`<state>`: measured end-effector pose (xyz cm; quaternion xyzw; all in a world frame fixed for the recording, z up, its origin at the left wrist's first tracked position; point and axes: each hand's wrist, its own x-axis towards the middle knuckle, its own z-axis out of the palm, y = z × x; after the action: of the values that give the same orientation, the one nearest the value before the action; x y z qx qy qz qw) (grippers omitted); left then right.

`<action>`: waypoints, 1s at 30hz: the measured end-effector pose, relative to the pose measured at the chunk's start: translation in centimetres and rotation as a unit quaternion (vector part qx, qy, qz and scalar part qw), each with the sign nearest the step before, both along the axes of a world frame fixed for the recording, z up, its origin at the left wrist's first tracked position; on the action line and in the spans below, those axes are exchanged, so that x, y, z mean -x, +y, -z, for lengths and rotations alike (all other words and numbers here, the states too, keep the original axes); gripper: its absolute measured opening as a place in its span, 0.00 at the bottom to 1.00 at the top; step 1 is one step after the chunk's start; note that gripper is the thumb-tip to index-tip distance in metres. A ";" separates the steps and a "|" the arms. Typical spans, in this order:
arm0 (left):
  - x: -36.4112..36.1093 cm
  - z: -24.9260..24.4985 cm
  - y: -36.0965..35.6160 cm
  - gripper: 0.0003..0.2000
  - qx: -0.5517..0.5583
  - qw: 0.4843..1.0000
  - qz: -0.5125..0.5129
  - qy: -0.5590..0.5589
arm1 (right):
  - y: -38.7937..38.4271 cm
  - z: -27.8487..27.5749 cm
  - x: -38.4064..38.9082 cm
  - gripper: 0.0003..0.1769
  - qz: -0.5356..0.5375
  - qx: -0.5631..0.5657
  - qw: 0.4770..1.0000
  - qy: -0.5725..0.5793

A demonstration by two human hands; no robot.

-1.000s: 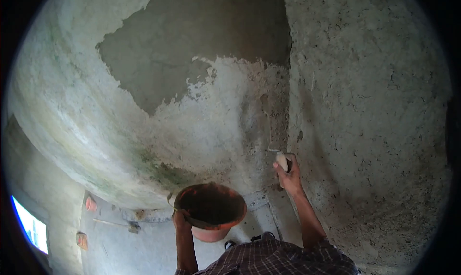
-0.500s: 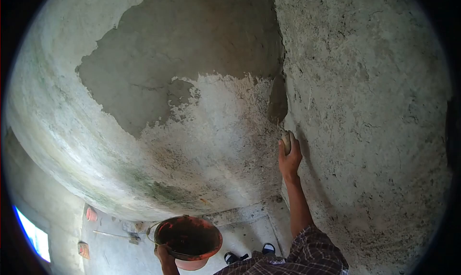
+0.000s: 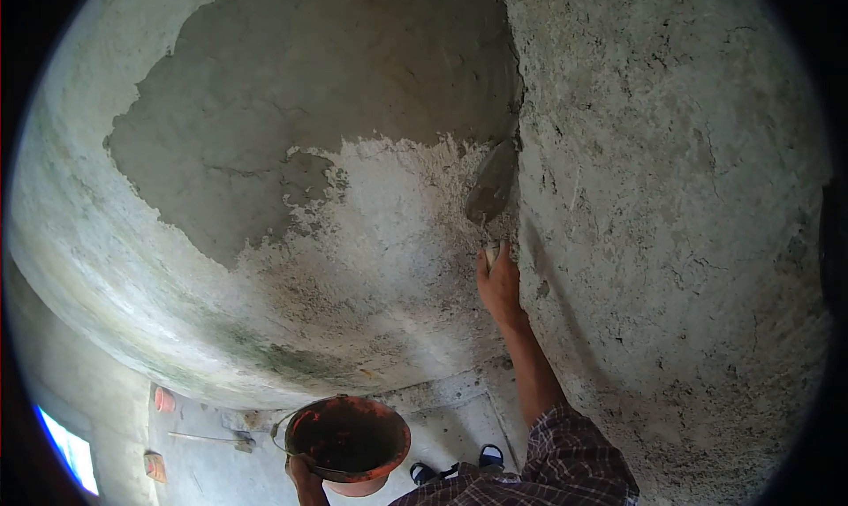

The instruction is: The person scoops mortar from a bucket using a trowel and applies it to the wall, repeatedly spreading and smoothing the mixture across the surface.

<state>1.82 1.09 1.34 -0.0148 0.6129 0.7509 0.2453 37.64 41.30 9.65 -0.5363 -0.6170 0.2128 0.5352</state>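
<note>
My right hand [image 3: 500, 281] is wrapped round the pale handle of a trowel [image 3: 491, 185]. The trowel's blade lies against the wall near the inner corner, at the lower edge of the wet, dark grey plaster [image 3: 353, 60]. Below that edge the wall surface [image 3: 397, 197] is rough and whitish. Low on the left, my left hand [image 3: 305, 472] grips the side of a bucket [image 3: 408, 435] with an orange-red rim and a wire handle. Its inside is dark and stained; how much it holds is hard to make out.
A rough side wall [image 3: 671, 197] rises close on the right. On the floor at lower left lie a long-handled tool [image 3: 212, 438], a reddish pot [image 3: 164, 399] and a brick-like block [image 3: 155, 467]. My sandalled feet [image 3: 491, 456] stand below.
My right hand and the trowel have shifted left, off the corner, and the blade now tilts. The view has turned slightly. The bucket stays in my left hand.
</note>
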 end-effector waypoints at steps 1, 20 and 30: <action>-0.4 -0.9 0.9 0.13 0.000 1.000 0.002 0.000 | 0.1 -0.1 0.0 0.26 0.002 0.000 1.000 0.000; -2.8 -3.3 8.0 0.01 0.009 0.990 0.126 0.064 | -5.2 -0.1 -1.1 0.26 -0.121 -0.016 0.980 -0.155; -4.3 -5.0 8.2 0.02 -0.006 0.990 0.143 0.001 | -5.5 -2.5 -3.9 0.22 -0.049 -0.008 0.996 0.073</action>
<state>6.10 9.26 6.30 0.0757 0.6042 0.7118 0.3500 41.53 35.83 12.15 -0.4842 -0.6036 0.2719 0.5720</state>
